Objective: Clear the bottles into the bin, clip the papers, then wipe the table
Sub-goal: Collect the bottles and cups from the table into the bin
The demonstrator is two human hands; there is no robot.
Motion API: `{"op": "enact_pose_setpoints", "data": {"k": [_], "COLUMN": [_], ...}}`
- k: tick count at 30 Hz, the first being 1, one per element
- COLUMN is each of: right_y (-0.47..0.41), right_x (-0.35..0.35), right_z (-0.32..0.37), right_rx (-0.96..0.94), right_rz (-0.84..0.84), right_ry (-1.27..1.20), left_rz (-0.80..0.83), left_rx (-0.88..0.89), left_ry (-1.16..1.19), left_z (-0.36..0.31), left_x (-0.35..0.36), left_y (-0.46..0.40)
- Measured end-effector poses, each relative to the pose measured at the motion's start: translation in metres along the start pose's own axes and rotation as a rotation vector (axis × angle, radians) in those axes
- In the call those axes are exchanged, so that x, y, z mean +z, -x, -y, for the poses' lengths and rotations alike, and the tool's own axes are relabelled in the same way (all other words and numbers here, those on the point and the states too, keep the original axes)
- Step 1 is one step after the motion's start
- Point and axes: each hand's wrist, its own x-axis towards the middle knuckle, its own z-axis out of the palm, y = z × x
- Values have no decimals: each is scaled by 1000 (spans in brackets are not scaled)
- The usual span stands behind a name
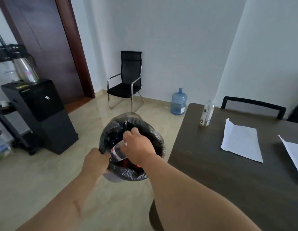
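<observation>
A bin lined with a black plastic bag (pixel 145 129) stands on the floor left of the dark table (pixel 228 180). My left hand (pixel 95 161) grips the bag's near rim. My right hand (pixel 138 145) holds a dark cola bottle with a red and white label (pixel 117 153) inside the bin's mouth. A clear bottle (pixel 207 113) stands upright near the table's far left corner. Two white paper sheets lie on the table, one in the middle (pixel 240 141) and one at the right edge of view (pixel 295 154).
A black mesh chair (pixel 126 80) stands by the far wall, a blue water jug (pixel 178 102) beside the table corner. A black water dispenser (pixel 39 114) with a kettle on it stands at the left. Another chair back (pixel 253 105) rises behind the table.
</observation>
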Motion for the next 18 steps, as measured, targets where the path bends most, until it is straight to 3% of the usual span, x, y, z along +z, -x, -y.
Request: {"op": "enact_pose_setpoints", "data": {"k": [4,9,14,18], "right_y": [-48,-93,-141,-168], "right_x": [18,20,25,7], "right_z": [-26,-54,-110,-158], "right_rx": [61,-64,274,437], "right_rz": [118,284,140,-11], "right_ry": [-8,192,20,2], "left_rz": [30,85,196,293], "left_rx": [39,17,41,101], "left_ry": [16,174,229,198], "left_z": [-33,-52,-68,-101], "left_x": [18,41,79,101], "left_y": [-54,-126,-217,-268]}}
